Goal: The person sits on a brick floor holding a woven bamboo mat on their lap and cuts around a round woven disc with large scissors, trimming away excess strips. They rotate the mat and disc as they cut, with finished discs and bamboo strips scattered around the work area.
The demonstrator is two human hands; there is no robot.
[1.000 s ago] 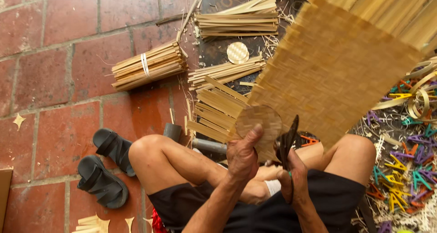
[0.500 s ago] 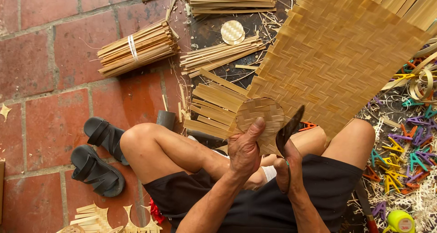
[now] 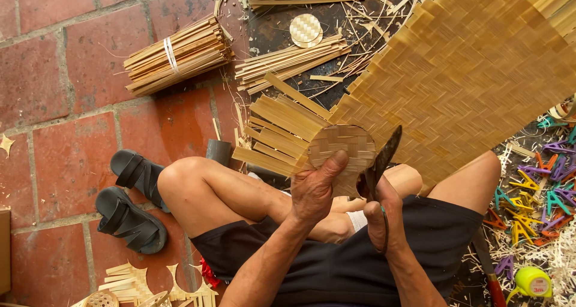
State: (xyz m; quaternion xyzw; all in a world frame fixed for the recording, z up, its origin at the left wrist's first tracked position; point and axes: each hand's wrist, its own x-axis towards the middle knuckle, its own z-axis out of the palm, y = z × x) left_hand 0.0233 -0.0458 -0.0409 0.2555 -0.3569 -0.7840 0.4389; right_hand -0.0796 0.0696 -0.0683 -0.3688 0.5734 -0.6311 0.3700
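The woven disc (image 3: pixel 341 154) is pinched in the left hand (image 3: pixel 315 190), thumb pressed across its face, above the lap. Shears (image 3: pixel 379 169) are gripped closed-fisted by the right hand (image 3: pixel 384 214) (blades at the disc's edge). The rim should be trimmed in short bites.

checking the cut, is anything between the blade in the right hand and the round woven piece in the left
Nothing visible does. The dark blade in the right hand lies right at the edge of the round woven piece, which the left hand grips.
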